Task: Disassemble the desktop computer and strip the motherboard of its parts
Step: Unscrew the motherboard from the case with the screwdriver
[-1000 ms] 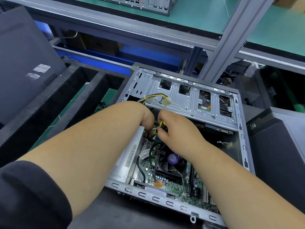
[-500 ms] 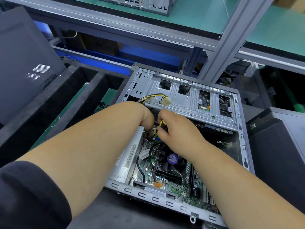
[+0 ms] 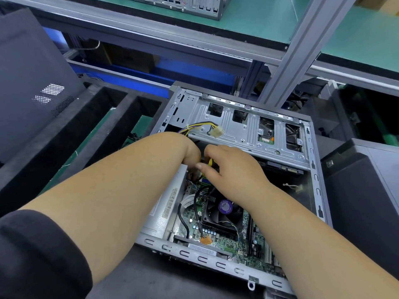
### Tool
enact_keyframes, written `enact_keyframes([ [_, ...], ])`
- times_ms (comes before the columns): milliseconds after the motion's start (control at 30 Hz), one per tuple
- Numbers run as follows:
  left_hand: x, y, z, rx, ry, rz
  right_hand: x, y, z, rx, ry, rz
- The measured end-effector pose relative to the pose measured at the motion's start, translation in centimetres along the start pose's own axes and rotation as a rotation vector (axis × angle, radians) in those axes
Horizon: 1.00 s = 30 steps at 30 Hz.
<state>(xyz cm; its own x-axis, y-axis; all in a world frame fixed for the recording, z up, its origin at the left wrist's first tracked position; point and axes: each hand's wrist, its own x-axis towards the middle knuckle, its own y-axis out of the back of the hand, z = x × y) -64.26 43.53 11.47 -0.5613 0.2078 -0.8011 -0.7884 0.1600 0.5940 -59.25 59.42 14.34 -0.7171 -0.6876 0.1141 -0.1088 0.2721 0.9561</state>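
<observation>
An open grey desktop case (image 3: 315,169) lies on its side with the green motherboard (image 3: 218,240) and black CPU fan (image 3: 224,210) showing inside. A silver drive cage (image 3: 244,128) spans the far half, with a loose yellow-black cable bundle and white plug (image 3: 216,132) lying on it. My left hand (image 3: 191,154) reaches down past the silver power supply (image 3: 170,208); its fingers are hidden. My right hand (image 3: 228,169) holds a yellow-and-black handled thing (image 3: 209,161), thumb toward the left hand. Both hands meet under the cage's near edge.
Black foam dividers (image 3: 71,134) with green mat between them lie to the left, beside a dark case panel (image 3: 28,83). Another dark case (image 3: 367,190) stands at the right. A grey frame post (image 3: 291,52) rises behind, and a second computer (image 3: 179,5) sits on the upper green shelf.
My right thumb has shifted slightly left toward the left hand. The arms and the case stay where they were.
</observation>
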Motion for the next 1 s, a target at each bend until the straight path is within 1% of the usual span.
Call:
enact_keyframes([
  [67, 0.09, -0.07, -0.13, -0.051, -0.007, -0.024, 0.01, 0.04, -0.01, -0.04, -0.013, -0.002],
  [133, -0.06, -0.06, 0.07, -0.053, -0.035, -0.051, -0.03, 0.01, -0.11, 0.027, 0.013, -0.026],
  [233, 0.18, -0.21, 0.1, -0.004, -0.005, -0.021, -0.08, 0.11, -0.31, 0.103, 0.024, -0.047],
  [267, 0.12, -0.19, 0.07, 0.002, 0.013, -0.026, -0.1, 0.06, -0.3, 0.075, 0.027, -0.033],
  [367, -0.13, 0.2, -0.01, 0.039, -0.01, -0.025, -0.14, 0.02, -0.16, -0.048, -0.01, 0.009],
  [433, -0.11, 0.1, 0.1, -0.016, 0.006, -0.068, -0.11, 0.07, -0.07, 0.033, -0.025, 0.002],
  [467, -0.07, 0.08, 0.13, 0.0, -0.005, -0.082, -0.1, 0.06, -0.1, 0.093, -0.013, -0.003],
  [533, 0.1, -0.14, 0.16, 0.002, -0.001, -0.075, -0.03, 0.04, -0.14, 0.143, 0.018, -0.025],
  [600, 0.2, -0.18, 0.15, -0.005, -0.004, -0.056, 0.01, 0.04, -0.19, 0.119, 0.02, -0.032],
  [733, -0.25, 0.26, 0.24, 0.057, 0.018, 0.03, -0.09, -0.04, 0.0, -0.019, -0.002, 0.008],
  [800, -0.33, 0.25, 0.36, 0.063, 0.037, 0.005, -0.05, -0.03, -0.05, 0.013, 0.003, 0.0],
  [900, 0.26, 0.09, 0.07, 0.057, 0.018, -0.048, -0.02, 0.0, -0.23, 0.112, 0.014, -0.013],
  [967, 0.48, -0.02, -0.1, 0.083, 0.011, -0.064, -0.02, -0.02, -0.2, 0.095, 0.02, -0.012],
  [1000, 0.66, -0.08, -0.24, 0.1, 0.02, -0.044, -0.04, -0.05, -0.18, 0.07, 0.018, -0.008],
])
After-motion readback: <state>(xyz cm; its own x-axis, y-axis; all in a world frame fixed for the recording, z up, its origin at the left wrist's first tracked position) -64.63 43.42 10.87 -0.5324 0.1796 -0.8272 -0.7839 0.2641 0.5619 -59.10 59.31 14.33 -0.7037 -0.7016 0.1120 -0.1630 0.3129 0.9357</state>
